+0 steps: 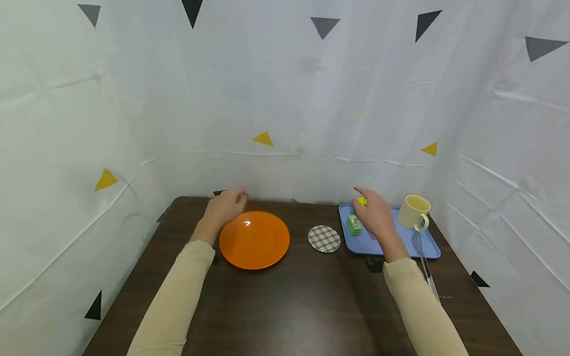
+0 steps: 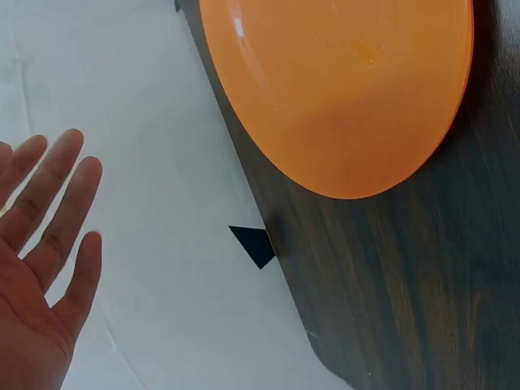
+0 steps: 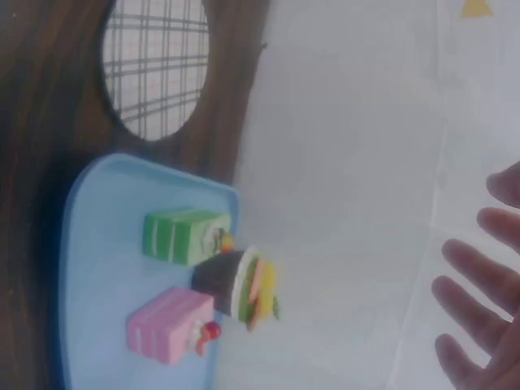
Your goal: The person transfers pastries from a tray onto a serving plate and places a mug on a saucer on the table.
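Note:
My left hand hovers above the far left rim of an orange plate; in the left wrist view its fingers are spread and hold nothing. Over a blue tray is my right hand, also holding nothing, with its fingers apart in the right wrist view. The tray carries a green toy cake slice, a pink toy cake slice and a fruit-topped toy cupcake. From above, my right hand partly hides the pink slice and the cupcake.
A yellow mug stands at the tray's far right corner. A whisk lies across its near edge, its handle reaching onto the dark wooden table. Between plate and tray lies a checked round coaster. White curtains surround the table.

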